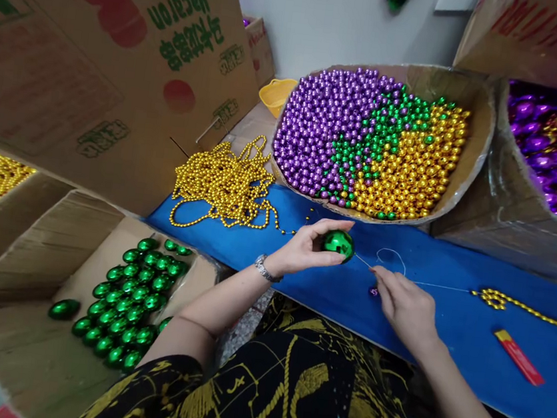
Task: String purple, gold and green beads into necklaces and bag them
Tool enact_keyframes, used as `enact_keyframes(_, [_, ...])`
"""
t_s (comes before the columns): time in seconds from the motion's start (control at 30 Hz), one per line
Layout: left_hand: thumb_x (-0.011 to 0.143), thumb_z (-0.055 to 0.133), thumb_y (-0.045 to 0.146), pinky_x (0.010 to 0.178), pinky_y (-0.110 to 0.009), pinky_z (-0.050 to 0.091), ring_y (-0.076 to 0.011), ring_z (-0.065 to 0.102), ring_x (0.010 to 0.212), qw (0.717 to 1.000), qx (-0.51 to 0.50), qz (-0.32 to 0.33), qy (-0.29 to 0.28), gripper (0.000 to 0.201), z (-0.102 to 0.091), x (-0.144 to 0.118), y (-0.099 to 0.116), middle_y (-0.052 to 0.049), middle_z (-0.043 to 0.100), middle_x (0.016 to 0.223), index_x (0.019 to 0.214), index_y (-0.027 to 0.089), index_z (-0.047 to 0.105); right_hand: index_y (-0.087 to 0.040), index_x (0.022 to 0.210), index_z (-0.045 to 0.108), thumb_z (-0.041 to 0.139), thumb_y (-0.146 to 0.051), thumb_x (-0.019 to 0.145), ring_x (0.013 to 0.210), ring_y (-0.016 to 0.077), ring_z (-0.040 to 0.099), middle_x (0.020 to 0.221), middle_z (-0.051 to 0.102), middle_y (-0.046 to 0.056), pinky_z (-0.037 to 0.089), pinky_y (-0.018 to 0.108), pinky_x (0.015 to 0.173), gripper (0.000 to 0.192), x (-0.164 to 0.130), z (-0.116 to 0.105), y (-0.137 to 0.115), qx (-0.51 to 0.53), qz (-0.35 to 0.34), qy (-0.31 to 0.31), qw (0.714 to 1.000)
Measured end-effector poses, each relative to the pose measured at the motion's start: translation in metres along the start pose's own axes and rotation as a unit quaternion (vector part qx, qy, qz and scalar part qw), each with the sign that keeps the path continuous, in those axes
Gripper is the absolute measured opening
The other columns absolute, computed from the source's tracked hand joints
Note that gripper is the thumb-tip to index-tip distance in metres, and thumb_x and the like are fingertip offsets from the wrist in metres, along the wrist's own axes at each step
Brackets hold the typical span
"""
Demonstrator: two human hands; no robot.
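The shiny green ball is over the blue cloth, cupped between thumb and curled fingers of the left hand, the nearer one; its long axis seems to point along the string running rightward to the right hand, fingertips pinched together on it. Beyond, a carton reads "Macaron", upside down.

Green ball held over a blue surface
The ball is gripped by the left hand; thin string is pinched by the right hand.
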State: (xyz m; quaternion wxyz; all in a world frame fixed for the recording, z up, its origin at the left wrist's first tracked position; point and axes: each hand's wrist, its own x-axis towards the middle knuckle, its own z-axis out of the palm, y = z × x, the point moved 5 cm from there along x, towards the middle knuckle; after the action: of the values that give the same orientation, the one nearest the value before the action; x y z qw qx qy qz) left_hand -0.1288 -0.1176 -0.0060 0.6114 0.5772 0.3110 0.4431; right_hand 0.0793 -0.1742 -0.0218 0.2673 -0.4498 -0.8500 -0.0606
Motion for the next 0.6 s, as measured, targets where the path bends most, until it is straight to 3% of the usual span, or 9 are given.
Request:
enact_keyframes(0.07, [0.07,0.082,0.031,0.091,-0.035,0.052,-0.0221,0.062,0.11,0.997,-0.066,0.009,0.024,0.066,0.003,0.001,-0.008,-0.012,0.062,0.124,0.129,0.023,0.054,-0.017,0.11,0.065,0.05,-0.019,0.096,0.075,0.0116,0.068,0.091,0.073,0.003,0.049,0.021,0.068,0.021,-0.004,0.006,0.003,0.077,0.016,-0.006,0.997])
enact_keyframes(0.17, [0.069,0.083,0.031,0.088,-0.036,0.053,-0.0212,0.065,0.105,0.99,-0.134,-0.002,0.046,0.058,0.008,0.002,-0.018,-0.014,0.064,0.122,0.119,0.019,0.054,-0.019,0.11,0.066,0.051,-0.02,0.096,0.073,0.0127,0.069,0.089,0.074,0.003,0.051,0.023,0.068,0.02,-0.008,0.01,0.006,0.096,0.021,-0.01,0.995])
enact_keyframes(0.27, [0.067,0.085,0.026,0.089,-0.034,0.052,-0.0191,0.065,0.103,0.988,-0.142,0.004,0.054,0.054,0.012,0.002,-0.019,-0.014,0.063,0.125,0.111,0.018,0.055,-0.021,0.11,0.066,0.052,-0.019,0.095,0.072,0.0137,0.07,0.088,0.074,0.002,0.052,0.024,0.067,0.02,-0.008,0.009,0.007,0.084,0.036,-0.005,0.996])
enact_keyframes(0.37, [0.064,0.087,0.024,0.088,-0.033,0.052,-0.0178,0.064,0.101,0.987,-0.148,0.016,0.053,0.056,0.015,0.002,-0.015,-0.013,0.063,0.125,0.11,0.019,0.056,-0.02,0.111,0.064,0.051,-0.019,0.095,0.079,0.0139,0.072,0.095,0.075,0.003,0.055,0.023,0.073,0.02,-0.007,0.008,0.004,0.134,0.047,0.009,0.99])
enact_keyframes(0.6, [0.065,0.086,0.032,0.084,-0.032,0.052,-0.0185,0.063,0.1,0.98,-0.189,-0.027,0.063,0.057,0.017,0.002,-0.019,-0.01,0.064,0.117,0.112,0.02,0.057,-0.021,0.108,0.066,0.052,-0.019,0.094,0.075,0.0146,0.072,0.092,0.076,0.003,0.056,0.023,0.07,0.019,-0.004,0.008,0.003,0.133,0.05,0.023,0.99])
